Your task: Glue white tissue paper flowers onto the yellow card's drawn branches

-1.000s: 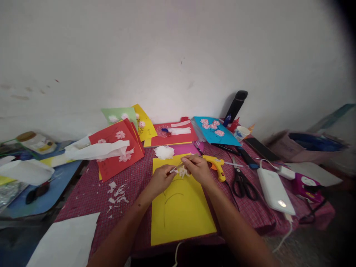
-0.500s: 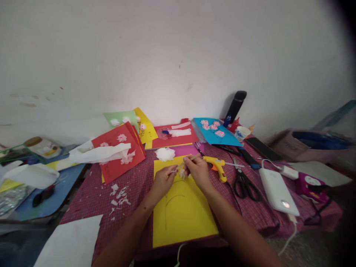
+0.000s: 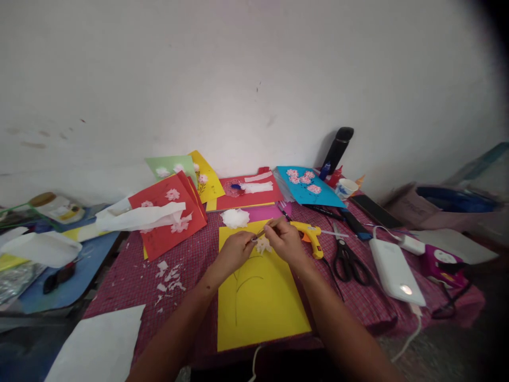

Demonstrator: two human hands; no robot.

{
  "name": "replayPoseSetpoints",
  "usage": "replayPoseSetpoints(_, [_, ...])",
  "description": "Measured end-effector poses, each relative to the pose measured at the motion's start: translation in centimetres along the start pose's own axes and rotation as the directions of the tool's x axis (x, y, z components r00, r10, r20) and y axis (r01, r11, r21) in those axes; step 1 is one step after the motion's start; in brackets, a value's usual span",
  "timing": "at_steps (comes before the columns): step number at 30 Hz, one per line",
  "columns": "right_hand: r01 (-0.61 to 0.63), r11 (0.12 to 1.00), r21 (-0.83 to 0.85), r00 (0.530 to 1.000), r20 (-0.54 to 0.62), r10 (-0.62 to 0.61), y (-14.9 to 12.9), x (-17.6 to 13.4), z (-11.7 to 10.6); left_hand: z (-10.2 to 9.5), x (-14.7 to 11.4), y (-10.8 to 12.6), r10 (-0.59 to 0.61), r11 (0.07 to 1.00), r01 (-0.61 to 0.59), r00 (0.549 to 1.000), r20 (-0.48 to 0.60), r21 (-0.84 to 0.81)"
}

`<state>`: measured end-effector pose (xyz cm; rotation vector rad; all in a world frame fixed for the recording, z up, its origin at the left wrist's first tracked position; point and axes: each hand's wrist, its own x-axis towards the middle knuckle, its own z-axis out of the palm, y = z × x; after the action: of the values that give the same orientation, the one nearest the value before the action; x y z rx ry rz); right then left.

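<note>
Closer to the right hand (image 3: 285, 239) than half a second ago, our left hand (image 3: 236, 255) has shifted a little inward, so the gap between our two sets of fingertips is narrower. We keep a thin stick (image 3: 261, 232) slanted between the hands above the top part of a yellow sheet (image 3: 262, 318). Our left thumb and fingers pinch its lower end, where a small pale bit shows that we cannot make out; our right hand pinches the upper part. Just below the stick we see a ragged white paper piece (image 3: 262, 245), though we cannot tell whether it is held or lying on the sheet. Curved dark lines are drawn on the yellow below it.

Around us on the desk (image 3: 194, 310), a white paper ball (image 3: 235, 218) sits at the sheet's far left edge, and a yellow glue gun (image 3: 314, 237) lies just right of our right hand. Black-handled scissors (image 3: 348, 265) and a white power bank (image 3: 396, 271) lie farther right. To our left are torn white scraps (image 3: 172, 280) and a red card (image 3: 167, 244) bearing pink paper flowers.
</note>
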<state>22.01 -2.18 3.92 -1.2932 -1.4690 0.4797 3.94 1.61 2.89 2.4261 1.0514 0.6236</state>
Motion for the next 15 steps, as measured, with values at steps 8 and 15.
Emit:
replayPoseSetpoints(8, [0.06,0.994,-0.088,0.997,0.048,-0.055,0.3,0.6,-1.4,0.2,2.0,0.5,-0.094,0.995,0.092,0.995,0.044,0.031])
replayPoseSetpoints(15, [0.084,0.984,-0.159,0.987,0.146,-0.061,0.3,0.7,-1.5,1.0,1.7,-0.4,-0.102,0.99,0.108,0.992,0.074,-0.09])
